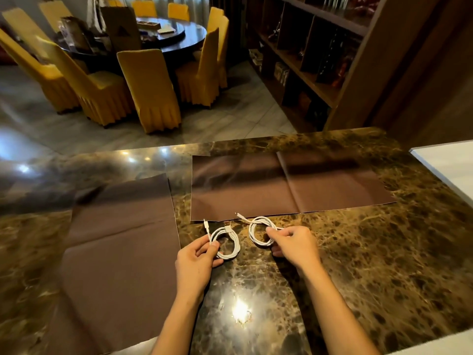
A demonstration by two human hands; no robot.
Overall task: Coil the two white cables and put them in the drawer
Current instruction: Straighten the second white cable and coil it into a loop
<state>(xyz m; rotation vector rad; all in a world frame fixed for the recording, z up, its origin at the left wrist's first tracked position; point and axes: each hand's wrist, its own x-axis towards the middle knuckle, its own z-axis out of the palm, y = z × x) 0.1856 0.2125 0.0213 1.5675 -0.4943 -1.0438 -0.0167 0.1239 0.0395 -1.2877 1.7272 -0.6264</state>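
Two white cables lie coiled side by side on the brown marble counter (358, 252). My left hand (197, 262) pinches the left coil (234, 242) at its near left side; its USB plug and a small connector stick out at the top. My right hand (294, 245) pinches the right coil (253, 234) at its right side, and that coil's connector end points up and to the left. No drawer is in view.
Two dark brown sheets lie on the counter: one (281, 185) just behind the coils, one (120, 247) to the left. A white surface (448, 160) borders the counter at the right. Beyond stand yellow-covered chairs (151, 93), a round table and a wooden shelf unit (320, 60).
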